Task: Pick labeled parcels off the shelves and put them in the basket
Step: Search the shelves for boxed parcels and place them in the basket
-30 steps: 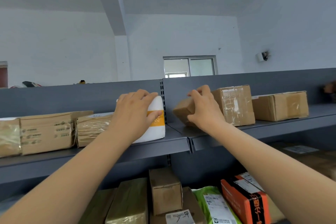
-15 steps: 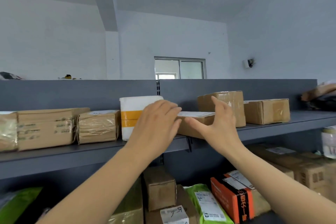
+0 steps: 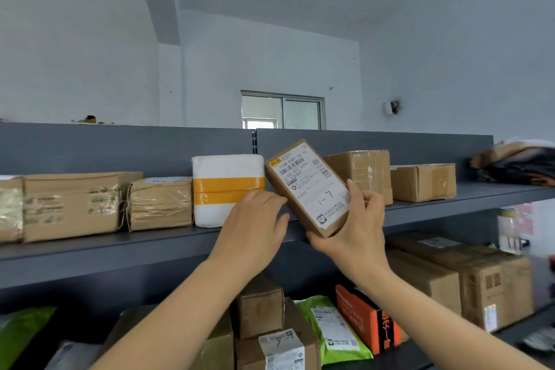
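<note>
The right hand holds a small flat labeled parcel up in front of the upper shelf, off its surface and just above its front edge. The parcel is tilted, with its top leaning left and its white label facing the camera; "1-7" is handwritten on the label. The right hand's fingers are curled against the parcel's lower right edge, and the parcel's bottom corner sits in the hand. The left hand is raised just beside the parcel's lower left edge with its fingers relaxed and close together, gripping nothing; whether they touch the cardboard cannot be told.

On the upper shelf, left of the parcel, stands a white parcel with orange tape, then a taped cardboard parcel touching it, then a long cardboard box toward the left end. Behind and right of the held parcel are a cardboard box wrapped in clear tape and a plain cardboard box just beside it.

On the lower shelf lie a small cardboard box, a green mailer bag, an orange and black box and large cardboard boxes toward the right end
</note>
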`<action>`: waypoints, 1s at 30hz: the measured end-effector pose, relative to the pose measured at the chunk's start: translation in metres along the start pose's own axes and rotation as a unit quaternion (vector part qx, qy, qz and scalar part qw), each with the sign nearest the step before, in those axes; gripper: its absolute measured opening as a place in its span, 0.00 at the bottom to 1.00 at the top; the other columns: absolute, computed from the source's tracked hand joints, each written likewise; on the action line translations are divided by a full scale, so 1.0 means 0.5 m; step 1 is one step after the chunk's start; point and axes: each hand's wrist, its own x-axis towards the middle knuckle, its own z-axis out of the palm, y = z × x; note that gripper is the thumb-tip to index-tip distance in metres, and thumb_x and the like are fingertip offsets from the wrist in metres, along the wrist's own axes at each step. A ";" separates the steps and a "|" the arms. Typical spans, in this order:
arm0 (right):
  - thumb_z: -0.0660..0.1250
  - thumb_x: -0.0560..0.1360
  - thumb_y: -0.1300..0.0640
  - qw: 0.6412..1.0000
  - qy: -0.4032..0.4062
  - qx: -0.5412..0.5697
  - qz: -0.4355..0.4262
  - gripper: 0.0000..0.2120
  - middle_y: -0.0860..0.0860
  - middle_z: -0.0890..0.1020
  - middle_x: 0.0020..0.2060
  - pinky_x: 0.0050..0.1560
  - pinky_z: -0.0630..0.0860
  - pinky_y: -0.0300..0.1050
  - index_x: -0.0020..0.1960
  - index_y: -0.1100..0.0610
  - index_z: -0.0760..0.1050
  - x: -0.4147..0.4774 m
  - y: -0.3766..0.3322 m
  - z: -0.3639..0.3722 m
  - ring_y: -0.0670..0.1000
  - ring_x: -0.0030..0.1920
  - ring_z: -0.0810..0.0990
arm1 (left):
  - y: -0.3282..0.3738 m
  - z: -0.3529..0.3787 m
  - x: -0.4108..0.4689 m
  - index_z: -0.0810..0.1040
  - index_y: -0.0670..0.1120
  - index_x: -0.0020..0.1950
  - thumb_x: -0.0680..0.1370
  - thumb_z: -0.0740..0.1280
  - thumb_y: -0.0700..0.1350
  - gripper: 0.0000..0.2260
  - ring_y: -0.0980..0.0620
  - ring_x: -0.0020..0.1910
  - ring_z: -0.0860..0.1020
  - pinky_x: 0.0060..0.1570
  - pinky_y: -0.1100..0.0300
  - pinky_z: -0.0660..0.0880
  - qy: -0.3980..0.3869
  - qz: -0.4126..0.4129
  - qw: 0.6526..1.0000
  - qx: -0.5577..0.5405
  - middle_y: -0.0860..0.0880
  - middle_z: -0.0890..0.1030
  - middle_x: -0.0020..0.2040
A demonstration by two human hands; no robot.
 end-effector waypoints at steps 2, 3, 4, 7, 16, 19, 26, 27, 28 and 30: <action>0.78 0.60 0.44 1.000 0.011 -0.009 0.001 0.54 0.50 0.59 0.59 0.55 0.66 0.40 0.75 0.55 0.52 -0.007 0.001 0.004 0.49 0.63 0.61 | 0.001 0.005 -0.006 0.67 0.51 0.71 0.81 0.57 0.50 0.18 0.57 0.66 0.64 0.63 0.63 0.62 -0.005 -0.004 1.000 -0.005 0.56 0.71 0.67; 0.78 0.60 0.44 1.000 0.013 -0.008 0.004 0.53 0.49 0.59 0.59 0.55 0.66 0.40 0.75 0.55 0.52 -0.008 0.001 0.006 0.49 0.63 0.61 | 0.001 0.007 -0.008 0.67 0.52 0.71 0.81 0.57 0.50 0.18 0.57 0.67 0.64 0.64 0.63 0.62 -0.007 -0.004 1.000 -0.007 0.56 0.71 0.68; 0.78 0.60 0.44 1.000 0.015 -0.008 0.006 0.53 0.49 0.58 0.59 0.54 0.67 0.40 0.75 0.55 0.52 -0.007 0.001 0.007 0.49 0.63 0.61 | 0.001 0.008 -0.010 0.67 0.52 0.71 0.81 0.57 0.50 0.18 0.57 0.67 0.63 0.64 0.63 0.61 -0.008 -0.002 1.000 -0.009 0.56 0.70 0.68; 0.77 0.61 0.41 1.000 0.011 -0.004 0.016 0.54 0.48 0.58 0.59 0.55 0.68 0.42 0.75 0.55 0.50 -0.005 0.000 0.008 0.50 0.63 0.61 | -0.002 0.010 -0.012 0.66 0.52 0.72 0.81 0.57 0.50 0.18 0.58 0.67 0.63 0.64 0.65 0.60 -0.004 0.004 1.000 -0.013 0.56 0.70 0.68; 0.64 0.74 0.39 0.996 -0.019 -0.088 -0.016 0.27 0.54 0.65 0.60 0.59 0.67 0.48 0.67 0.52 0.65 0.070 -0.001 0.034 0.55 0.61 0.64 | 0.008 0.010 0.011 0.70 0.50 0.69 0.81 0.59 0.46 0.16 0.55 0.65 0.67 0.62 0.66 0.60 0.028 0.021 0.999 -0.005 0.53 0.73 0.65; 0.65 0.75 0.44 0.990 -0.116 -0.061 -0.051 0.27 0.54 0.63 0.63 0.63 0.68 0.51 0.70 0.51 0.63 0.097 0.018 0.041 0.56 0.63 0.63 | 0.026 0.020 0.045 0.71 0.49 0.68 0.81 0.58 0.44 0.16 0.54 0.64 0.68 0.62 0.66 0.60 0.040 0.018 0.999 0.009 0.52 0.74 0.65; 0.67 0.75 0.51 0.982 -0.089 0.077 -0.149 0.26 0.49 0.65 0.64 0.63 0.66 0.40 0.71 0.49 0.64 0.155 0.105 -0.025 0.46 0.64 0.65 | 0.070 0.080 0.131 0.65 0.51 0.72 0.81 0.57 0.53 0.20 0.52 0.71 0.63 0.69 0.57 0.59 -0.005 -0.027 0.997 0.077 0.52 0.67 0.72; 0.67 0.74 0.51 0.985 -0.026 0.058 -0.160 0.26 0.49 0.65 0.64 0.61 0.66 0.40 0.70 0.49 0.65 0.169 0.121 -0.042 0.46 0.63 0.64 | 0.076 0.092 0.142 0.64 0.53 0.73 0.80 0.56 0.56 0.21 0.52 0.71 0.63 0.69 0.55 0.62 -0.027 -0.033 0.994 0.105 0.52 0.66 0.72; 0.67 0.74 0.51 0.986 0.024 0.034 -0.159 0.27 0.50 0.65 0.65 0.61 0.67 0.43 0.70 0.49 0.64 0.186 0.137 -0.057 0.48 0.64 0.64 | 0.081 0.104 0.149 0.64 0.55 0.72 0.79 0.56 0.60 0.22 0.51 0.70 0.64 0.67 0.52 0.66 -0.050 -0.039 0.989 0.133 0.53 0.67 0.72; 0.67 0.73 0.46 0.992 0.049 -0.011 -0.115 0.30 0.52 0.60 0.69 0.65 0.66 0.51 0.72 0.47 0.60 0.228 0.165 -0.077 0.54 0.68 0.60 | 0.093 0.122 0.159 0.65 0.58 0.70 0.78 0.57 0.62 0.22 0.50 0.65 0.68 0.59 0.49 0.72 -0.090 -0.066 0.980 0.162 0.54 0.70 0.67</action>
